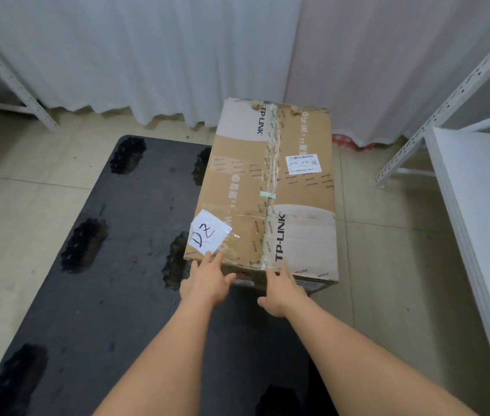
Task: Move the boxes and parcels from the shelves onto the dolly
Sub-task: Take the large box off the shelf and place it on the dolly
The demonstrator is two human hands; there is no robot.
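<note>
A large brown cardboard box [270, 190] printed TP-LINK lies on the far right part of the black dolly [123, 265]. A white note marked "DZ" is taped near its front left corner. My left hand [207, 280] lies with straight fingers against the box's near edge, fingertips just under the note. My right hand [282, 289] touches the near side of the box below the tape seam, its fingers straight as well. Neither hand curls round the box.
White metal shelving [478, 220] stands at the right with a bare white shelf board. Another white rack leg [18, 88] is at the far left. White curtains hang behind. Tiled floor surrounds the dolly.
</note>
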